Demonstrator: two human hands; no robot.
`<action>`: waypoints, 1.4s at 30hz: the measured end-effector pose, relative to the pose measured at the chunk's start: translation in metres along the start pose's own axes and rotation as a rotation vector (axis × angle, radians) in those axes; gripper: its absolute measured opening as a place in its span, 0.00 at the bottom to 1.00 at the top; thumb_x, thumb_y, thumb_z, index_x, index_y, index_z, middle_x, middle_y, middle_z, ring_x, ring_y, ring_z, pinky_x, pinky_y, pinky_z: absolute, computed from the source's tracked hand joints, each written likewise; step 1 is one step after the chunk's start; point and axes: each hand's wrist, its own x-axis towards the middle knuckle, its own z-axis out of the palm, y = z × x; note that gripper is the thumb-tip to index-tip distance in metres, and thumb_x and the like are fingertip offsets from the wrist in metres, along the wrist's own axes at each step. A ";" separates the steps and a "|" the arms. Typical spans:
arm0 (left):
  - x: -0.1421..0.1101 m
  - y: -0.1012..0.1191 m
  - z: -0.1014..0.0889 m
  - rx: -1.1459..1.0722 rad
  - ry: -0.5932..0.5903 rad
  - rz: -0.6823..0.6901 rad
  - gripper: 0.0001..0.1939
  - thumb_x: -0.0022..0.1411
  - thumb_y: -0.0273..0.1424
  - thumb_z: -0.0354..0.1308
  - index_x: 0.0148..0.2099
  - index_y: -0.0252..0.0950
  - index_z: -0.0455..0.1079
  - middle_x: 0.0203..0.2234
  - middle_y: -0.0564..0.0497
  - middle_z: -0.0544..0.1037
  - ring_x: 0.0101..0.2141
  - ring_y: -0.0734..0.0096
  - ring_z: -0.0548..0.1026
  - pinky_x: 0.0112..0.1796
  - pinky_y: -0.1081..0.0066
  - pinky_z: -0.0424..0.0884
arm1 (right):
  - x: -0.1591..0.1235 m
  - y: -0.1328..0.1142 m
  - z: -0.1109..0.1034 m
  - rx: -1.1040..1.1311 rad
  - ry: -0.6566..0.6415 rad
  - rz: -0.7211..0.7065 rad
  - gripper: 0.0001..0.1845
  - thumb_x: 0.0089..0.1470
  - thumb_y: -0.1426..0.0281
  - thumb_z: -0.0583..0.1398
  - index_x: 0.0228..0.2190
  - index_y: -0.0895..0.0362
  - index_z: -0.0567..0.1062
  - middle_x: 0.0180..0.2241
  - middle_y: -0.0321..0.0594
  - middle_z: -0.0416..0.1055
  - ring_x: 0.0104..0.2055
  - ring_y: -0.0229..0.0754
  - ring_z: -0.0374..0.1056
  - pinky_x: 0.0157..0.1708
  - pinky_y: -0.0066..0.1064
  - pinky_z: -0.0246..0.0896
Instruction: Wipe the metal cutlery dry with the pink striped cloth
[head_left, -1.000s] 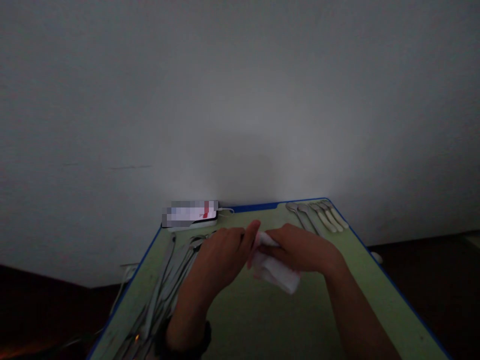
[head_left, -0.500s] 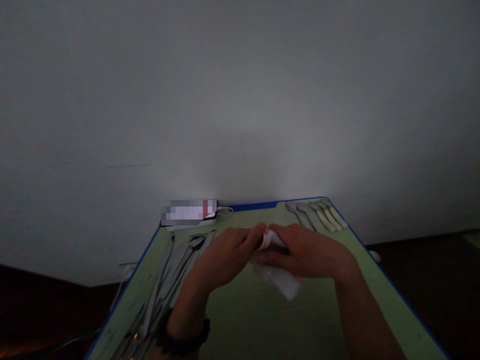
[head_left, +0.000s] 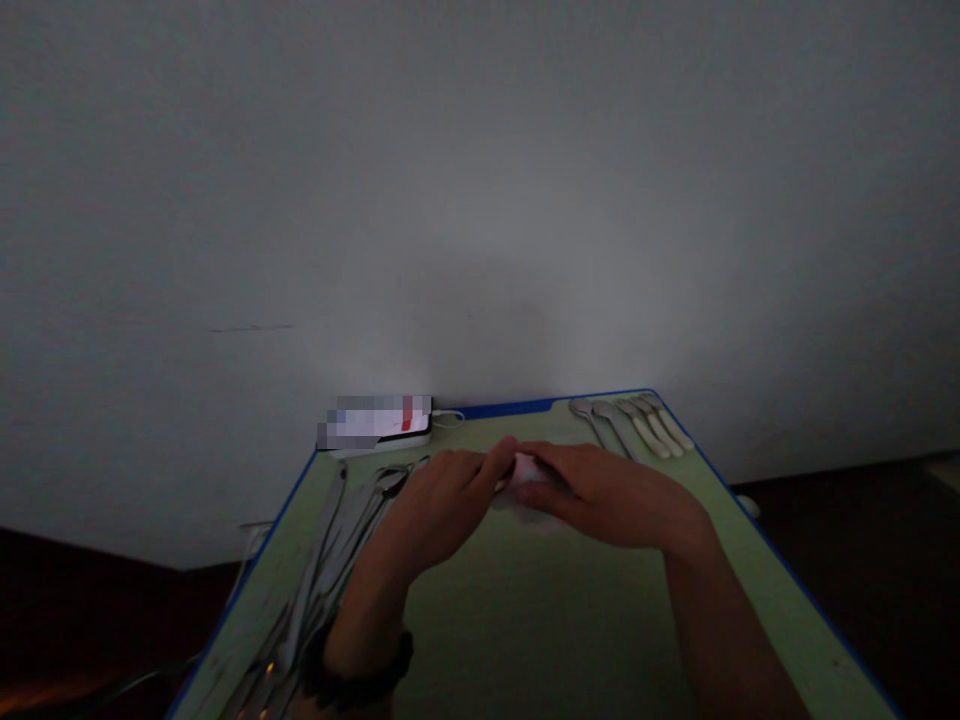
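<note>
A small white cloth (head_left: 527,492) with touches of pink is bunched between my two hands over the middle of the table. My left hand (head_left: 454,500), with a dark band at its wrist, closes on the cloth's left side, thumb on top. From the right, my right hand (head_left: 611,490) wraps round the same cloth, its thumb tucked below the fingers. Both sets of fingertips meet there. Whether anything lies inside the folds is hidden. Beside my left forearm lies a loose pile of metal cutlery (head_left: 330,560), partly covered by the arm.
Several spoons and forks (head_left: 630,425), some with cream handles, lie in a row at the back right. A phone (head_left: 379,420) with a white cable sits at the back left. The green table (head_left: 540,630) has a blue edge and stands against a grey wall (head_left: 480,200).
The cloth's loose corner, which hung below my right hand, is now gathered up under the hands. Both hands have shifted slightly up and left in view, staying together.
</note>
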 end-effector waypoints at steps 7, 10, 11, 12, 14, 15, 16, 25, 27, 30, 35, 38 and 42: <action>-0.001 -0.001 -0.001 -0.132 0.116 0.033 0.19 0.69 0.33 0.34 0.41 0.35 0.66 0.20 0.54 0.68 0.22 0.73 0.65 0.25 0.75 0.59 | 0.003 0.000 -0.005 -0.114 -0.042 0.023 0.18 0.60 0.62 0.49 0.31 0.58 0.74 0.30 0.41 0.74 0.31 0.37 0.65 0.31 0.29 0.51; 0.000 0.004 -0.004 -0.205 0.087 0.017 0.20 0.69 0.33 0.34 0.35 0.36 0.66 0.18 0.56 0.66 0.20 0.75 0.63 0.23 0.76 0.57 | 0.004 0.003 -0.005 -0.123 -0.046 0.007 0.17 0.58 0.62 0.52 0.27 0.58 0.73 0.25 0.38 0.71 0.27 0.35 0.63 0.28 0.28 0.48; 0.001 0.005 -0.004 -0.216 0.082 0.013 0.20 0.69 0.33 0.34 0.35 0.36 0.66 0.18 0.56 0.66 0.20 0.75 0.63 0.22 0.76 0.56 | 0.005 0.003 -0.005 -0.127 -0.034 0.003 0.16 0.58 0.62 0.52 0.27 0.58 0.72 0.25 0.37 0.70 0.27 0.35 0.62 0.28 0.28 0.48; 0.001 0.007 -0.005 -0.221 0.086 0.012 0.20 0.69 0.33 0.34 0.34 0.36 0.66 0.17 0.56 0.65 0.20 0.75 0.62 0.22 0.76 0.55 | 0.005 0.002 -0.005 -0.136 -0.017 -0.003 0.15 0.58 0.63 0.52 0.27 0.58 0.72 0.25 0.37 0.70 0.27 0.34 0.61 0.28 0.28 0.47; 0.002 0.009 -0.007 -0.220 0.119 0.017 0.18 0.68 0.33 0.35 0.35 0.36 0.66 0.18 0.56 0.66 0.20 0.75 0.62 0.22 0.75 0.55 | 0.006 0.001 -0.004 -0.164 0.017 -0.017 0.15 0.59 0.64 0.51 0.27 0.58 0.71 0.26 0.37 0.70 0.27 0.34 0.61 0.28 0.28 0.47; 0.003 0.010 -0.007 -0.224 0.140 0.021 0.18 0.67 0.33 0.36 0.35 0.36 0.66 0.18 0.56 0.66 0.20 0.74 0.61 0.22 0.75 0.55 | 0.007 0.000 -0.003 -0.180 0.029 -0.025 0.15 0.59 0.64 0.51 0.27 0.58 0.71 0.26 0.38 0.70 0.28 0.34 0.61 0.28 0.28 0.47; 0.003 0.010 -0.008 -0.240 0.153 0.024 0.18 0.67 0.34 0.36 0.35 0.36 0.66 0.18 0.56 0.65 0.21 0.74 0.61 0.22 0.75 0.54 | 0.007 0.000 -0.003 -0.195 0.034 -0.034 0.15 0.59 0.64 0.50 0.27 0.58 0.71 0.26 0.38 0.70 0.28 0.35 0.60 0.29 0.29 0.47; -0.004 -0.016 -0.004 -0.668 0.088 -0.354 0.26 0.66 0.45 0.37 0.23 0.36 0.61 0.16 0.56 0.63 0.19 0.75 0.61 0.20 0.74 0.54 | -0.001 0.014 -0.020 -0.195 -0.085 -0.078 0.18 0.61 0.62 0.48 0.28 0.58 0.70 0.25 0.37 0.69 0.27 0.34 0.61 0.28 0.28 0.47; -0.007 -0.023 0.000 -0.694 0.110 -0.385 0.25 0.66 0.45 0.38 0.24 0.36 0.63 0.17 0.55 0.65 0.20 0.74 0.62 0.21 0.75 0.55 | -0.003 0.016 -0.025 -0.168 -0.111 -0.072 0.18 0.61 0.62 0.47 0.29 0.58 0.71 0.26 0.37 0.70 0.27 0.34 0.61 0.27 0.28 0.47; -0.010 -0.024 0.006 -0.655 0.099 -0.320 0.22 0.66 0.42 0.38 0.26 0.37 0.64 0.19 0.54 0.66 0.21 0.74 0.63 0.21 0.75 0.56 | -0.004 0.013 -0.025 -0.191 -0.096 -0.028 0.19 0.61 0.62 0.47 0.28 0.58 0.71 0.26 0.38 0.70 0.27 0.35 0.62 0.28 0.28 0.47; -0.002 0.000 0.005 -0.396 0.102 -0.102 0.16 0.63 0.36 0.40 0.30 0.37 0.65 0.21 0.54 0.66 0.23 0.72 0.62 0.23 0.74 0.57 | 0.002 0.004 -0.011 -0.262 -0.060 -0.025 0.21 0.61 0.62 0.46 0.27 0.58 0.72 0.26 0.41 0.71 0.27 0.36 0.62 0.29 0.30 0.47; 0.001 0.008 0.002 -0.296 0.076 -0.039 0.16 0.64 0.35 0.39 0.32 0.37 0.66 0.20 0.54 0.66 0.23 0.72 0.62 0.24 0.74 0.57 | 0.006 0.005 -0.006 -0.285 -0.071 -0.060 0.20 0.61 0.63 0.47 0.27 0.58 0.72 0.26 0.41 0.72 0.28 0.36 0.63 0.30 0.30 0.47; -0.005 -0.009 0.005 -0.367 0.067 -0.096 0.14 0.62 0.36 0.44 0.32 0.37 0.67 0.21 0.54 0.67 0.23 0.73 0.64 0.25 0.74 0.60 | 0.005 0.014 -0.013 -0.214 -0.114 -0.064 0.19 0.61 0.62 0.47 0.28 0.58 0.72 0.26 0.39 0.71 0.28 0.35 0.62 0.28 0.29 0.47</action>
